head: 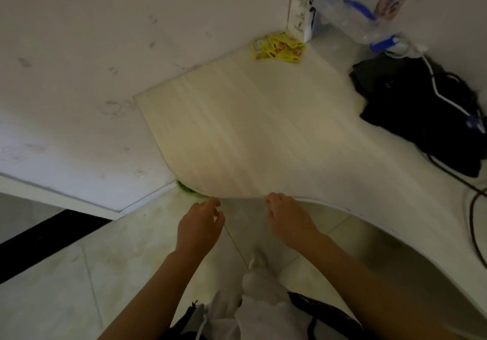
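A pale wood-grain sheet (245, 129) lies on a white desk, and its near edge hangs past the desk's curved front rim. My right hand (287, 218) sits at that near edge with its fingers curled onto the sheet's rim, gripping it. My left hand (201, 223) is just left of it. Its index fingertip reaches the sheet's edge, and thumb and fingers are loosely bent with nothing between them. A small green thing (185, 188) peeks out from under the sheet's left corner.
Yellow packets (279, 48) lie at the desk's back by the wall. A black bag (421, 113) with a white cable and a clear plastic bag (363, 10) fill the right side. A dark cable (474, 223) hangs off the desk. Below are floor tiles and my legs.
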The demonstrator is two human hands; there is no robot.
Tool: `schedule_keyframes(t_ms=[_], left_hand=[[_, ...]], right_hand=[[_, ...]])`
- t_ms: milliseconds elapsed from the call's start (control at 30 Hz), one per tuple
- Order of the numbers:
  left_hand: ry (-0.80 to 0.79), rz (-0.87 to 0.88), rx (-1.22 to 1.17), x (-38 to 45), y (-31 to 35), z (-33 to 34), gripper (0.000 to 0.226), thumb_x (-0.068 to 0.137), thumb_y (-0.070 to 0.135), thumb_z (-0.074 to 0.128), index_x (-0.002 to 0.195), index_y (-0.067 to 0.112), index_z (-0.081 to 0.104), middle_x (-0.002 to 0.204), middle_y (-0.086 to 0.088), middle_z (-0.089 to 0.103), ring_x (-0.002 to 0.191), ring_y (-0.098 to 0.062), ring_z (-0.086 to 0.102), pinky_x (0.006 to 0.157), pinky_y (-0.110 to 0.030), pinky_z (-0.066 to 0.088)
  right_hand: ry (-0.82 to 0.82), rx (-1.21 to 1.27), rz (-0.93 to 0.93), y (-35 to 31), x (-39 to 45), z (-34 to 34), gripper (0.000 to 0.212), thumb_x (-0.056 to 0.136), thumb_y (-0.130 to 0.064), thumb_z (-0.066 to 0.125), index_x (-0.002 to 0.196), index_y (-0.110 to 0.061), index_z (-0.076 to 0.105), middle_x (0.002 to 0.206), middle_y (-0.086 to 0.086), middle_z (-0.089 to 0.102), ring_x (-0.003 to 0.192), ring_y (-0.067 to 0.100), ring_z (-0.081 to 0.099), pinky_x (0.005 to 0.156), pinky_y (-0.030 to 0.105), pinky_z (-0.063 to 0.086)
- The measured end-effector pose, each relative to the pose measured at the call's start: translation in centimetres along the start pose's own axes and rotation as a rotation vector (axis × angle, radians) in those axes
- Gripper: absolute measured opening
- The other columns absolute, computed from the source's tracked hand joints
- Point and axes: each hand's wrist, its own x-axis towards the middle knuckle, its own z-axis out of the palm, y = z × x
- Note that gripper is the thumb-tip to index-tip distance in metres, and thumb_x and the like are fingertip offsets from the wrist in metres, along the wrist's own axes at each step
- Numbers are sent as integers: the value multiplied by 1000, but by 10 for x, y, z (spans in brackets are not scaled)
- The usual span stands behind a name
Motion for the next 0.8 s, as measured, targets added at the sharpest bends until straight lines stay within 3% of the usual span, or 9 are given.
schedule_keyframes(t_ms=[400,800], left_hand=[[-36,52,-34,145,-11,-32,25,94,31,50,116,22,57,97,4,66,87,-11,57,76,-25,49],[-128,296,62,299,-46,-78,25,95,30,46,118,24,55,105,6,66,98,-15,58,79,-32,51]], right_hand=[[-16,4,15,-17,133,-54,33,99,-23,35,131,-14,44,124,6,56,107,24,54,89,36,49],[-9,79,219,-32,239,-85,34,99,-27,37,130,-14,43,126,8,54,111,26,54,92,38,47]])
